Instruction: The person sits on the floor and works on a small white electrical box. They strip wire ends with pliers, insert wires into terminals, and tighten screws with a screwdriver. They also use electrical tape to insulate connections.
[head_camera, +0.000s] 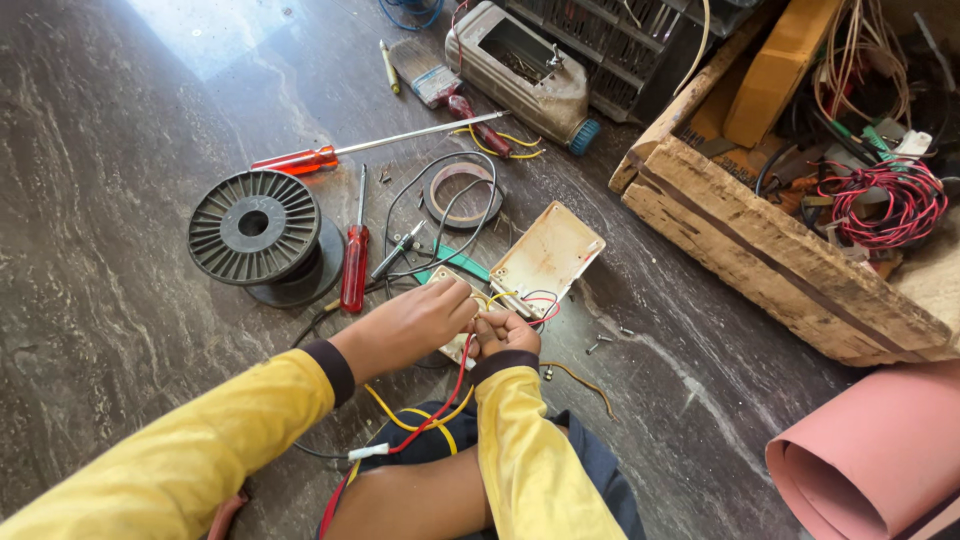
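Wires (455, 385) between both hands (460, 325)

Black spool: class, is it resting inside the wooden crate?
No. The black spool lies on the dark floor beside a red screwdriver, far left of the wooden crate.

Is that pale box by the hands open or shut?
Open: the box's lid lies flipped back on the floor, its stained inner face up, wires trailing out.
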